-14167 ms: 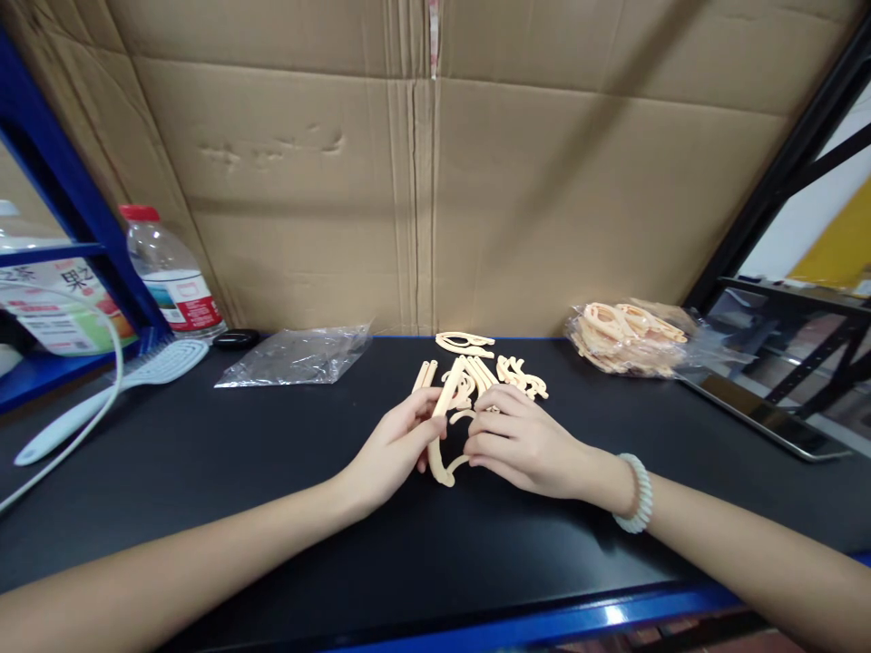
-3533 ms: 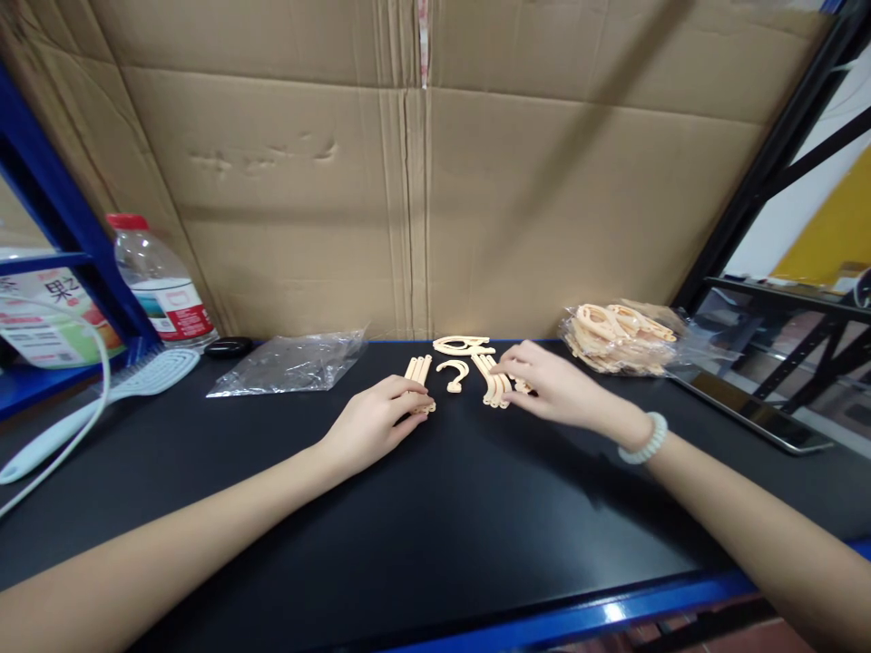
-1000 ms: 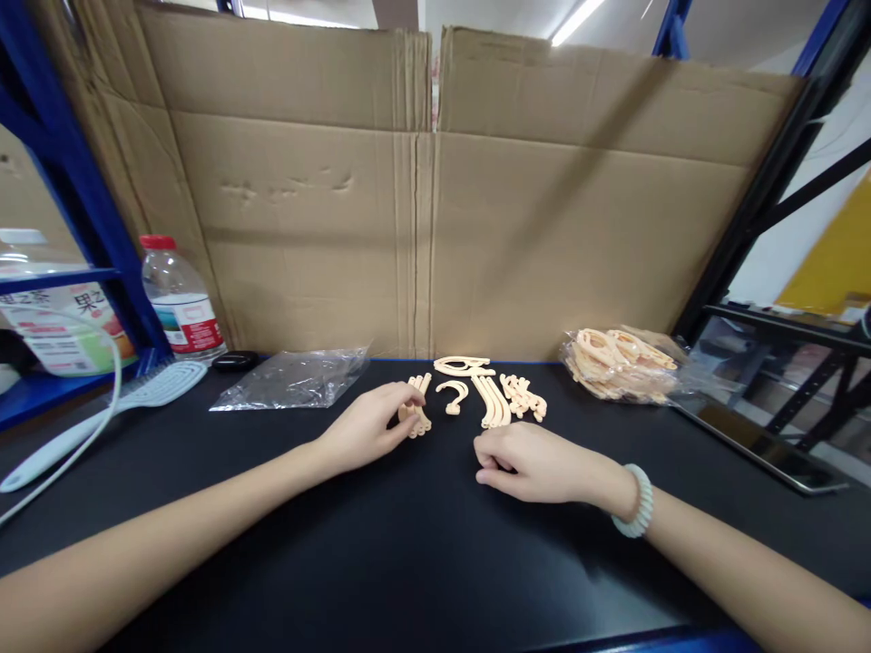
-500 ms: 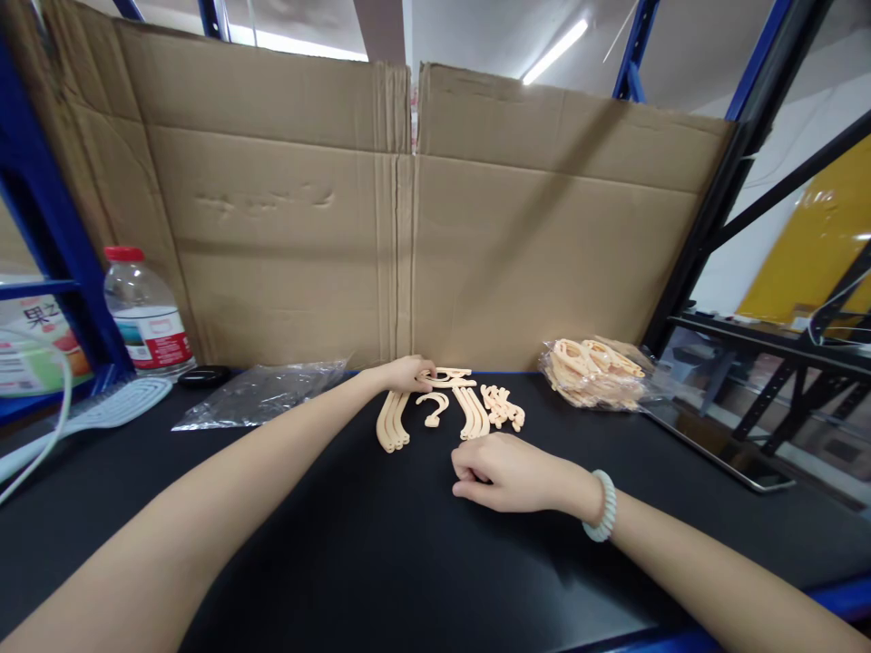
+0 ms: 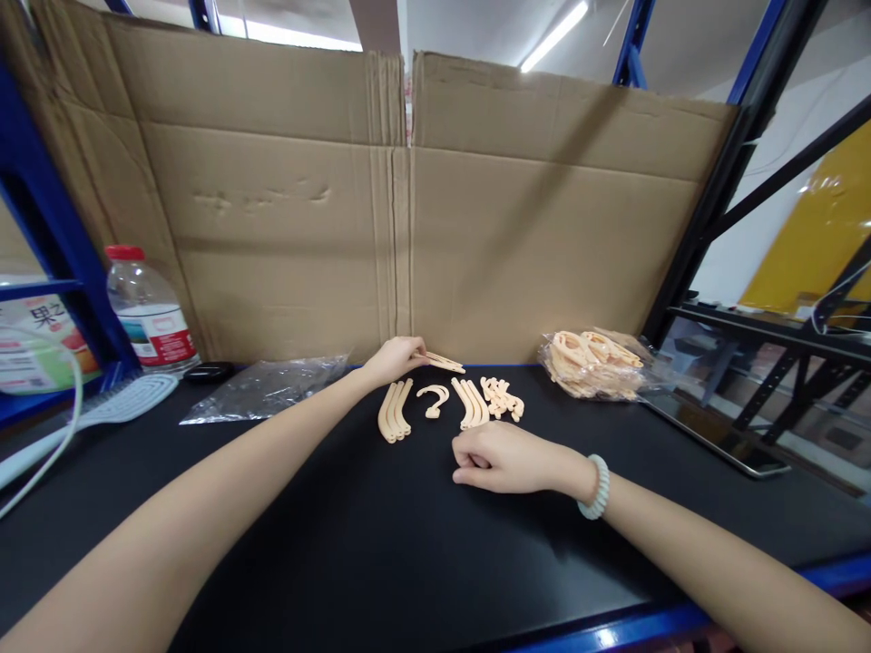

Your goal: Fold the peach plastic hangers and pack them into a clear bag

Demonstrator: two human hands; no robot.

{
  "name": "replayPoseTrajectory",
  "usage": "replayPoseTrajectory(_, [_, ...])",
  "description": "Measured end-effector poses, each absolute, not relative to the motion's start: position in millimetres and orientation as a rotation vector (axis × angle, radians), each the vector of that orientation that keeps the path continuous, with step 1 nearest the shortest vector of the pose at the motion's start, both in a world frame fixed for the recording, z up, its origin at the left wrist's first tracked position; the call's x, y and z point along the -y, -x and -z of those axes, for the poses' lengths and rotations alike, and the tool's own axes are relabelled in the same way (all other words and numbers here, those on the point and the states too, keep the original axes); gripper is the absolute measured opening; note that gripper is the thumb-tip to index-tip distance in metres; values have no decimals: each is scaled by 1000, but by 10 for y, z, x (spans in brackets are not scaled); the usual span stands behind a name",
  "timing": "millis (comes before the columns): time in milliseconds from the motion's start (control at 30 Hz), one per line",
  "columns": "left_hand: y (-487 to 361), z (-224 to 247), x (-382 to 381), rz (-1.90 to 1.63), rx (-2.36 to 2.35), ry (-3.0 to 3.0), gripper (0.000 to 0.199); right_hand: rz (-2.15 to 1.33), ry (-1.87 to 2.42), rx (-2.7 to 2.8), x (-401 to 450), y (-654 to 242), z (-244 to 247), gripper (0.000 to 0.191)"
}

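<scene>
My left hand is closed at the far side of the table, pinching a flat beige plastic hanger piece by its left end. The piece is tilted, and my fingers cover part of it. Nearer to me lie curved beige hanger arms in a left group and a right group, with a hanger hook between them. Beside the right group is a small pile of beige hooked parts. My right hand rests on the table in a loose fist just in front of the right group, with nothing visible in it.
A clear bag of beige parts lies at the back right, near a tablet-like slab. On the left are a flat plastic bag, a hairbrush and a bottle. Cardboard walls the back.
My left hand has lifted the flat hanger piece and tipped it, so it shows as a narrower shape. My right hand stays in place. The view has shifted slightly.
</scene>
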State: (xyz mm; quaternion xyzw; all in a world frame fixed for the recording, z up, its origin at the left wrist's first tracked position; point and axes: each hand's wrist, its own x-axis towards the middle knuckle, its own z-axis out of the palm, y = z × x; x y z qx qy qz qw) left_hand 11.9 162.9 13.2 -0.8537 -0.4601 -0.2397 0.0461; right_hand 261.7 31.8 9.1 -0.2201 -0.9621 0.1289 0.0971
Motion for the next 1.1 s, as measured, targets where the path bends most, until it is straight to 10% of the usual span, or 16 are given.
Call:
replayPoseTrajectory(300, [-130, -368, -937, 1296, 1194, 2305, 12, -593, 916, 2340, -417, -2674, -130, 23])
replayPoseTrajectory(600, [-273, -23, 154, 1449, 956, 2354, 14, -1577, 960, 1798, -423, -2791, -346, 37])
replayPoseTrajectory(933, [-445, 123, 311, 1466, 1355, 2704, 45, -1271, 760, 2059, -227, -2584, -159, 26])
replayPoseTrajectory(1100, [-456, 97, 359, 1330, 1448, 2825, 17, -1240, 723, 2092, -79, -2507, -113, 25])
